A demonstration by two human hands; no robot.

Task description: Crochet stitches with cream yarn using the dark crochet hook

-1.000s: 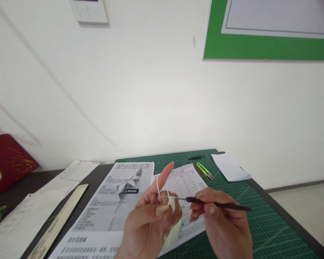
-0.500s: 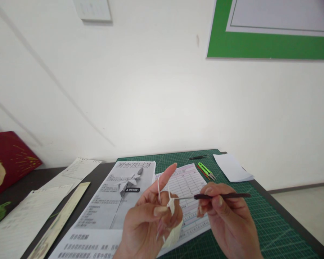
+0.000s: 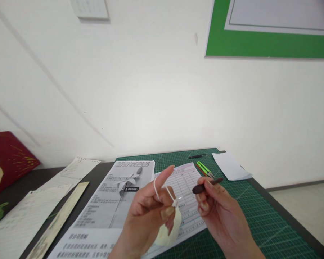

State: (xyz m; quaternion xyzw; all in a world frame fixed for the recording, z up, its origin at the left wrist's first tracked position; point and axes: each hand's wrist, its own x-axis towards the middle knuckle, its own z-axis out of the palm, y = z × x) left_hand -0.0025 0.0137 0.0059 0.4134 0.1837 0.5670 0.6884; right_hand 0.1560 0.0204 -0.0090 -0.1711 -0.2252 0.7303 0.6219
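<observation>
My left hand (image 3: 148,216) pinches a small white crocheted piece (image 3: 175,204) between thumb and fingers, its index finger raised. White yarn (image 3: 156,189) loops round that finger and runs down to the pinch. Below those fingertips shows a pale cream rounded mass (image 3: 175,230); whether it is a yarn ball or crocheted work I cannot tell. My right hand (image 3: 221,208) grips the dark handle of a crochet hook (image 3: 199,189). Its thin metal shaft points left at the white piece; the tip's exact contact is too small to make out.
Beneath the hands lie a printed flower sheet (image 3: 97,216), a gridded form (image 3: 187,180) and a green cutting mat (image 3: 270,212). Green thread snips (image 3: 203,168), a black tool (image 3: 197,156) and white paper (image 3: 230,165) lie behind. Leftward are handwritten sheets (image 3: 21,216), a pale strip (image 3: 62,216) and a red bag (image 3: 10,162).
The hook's handle has turned from nearly level to slanting, its rear end up and away. My left hand has tilted, and more of the cream mass shows below it.
</observation>
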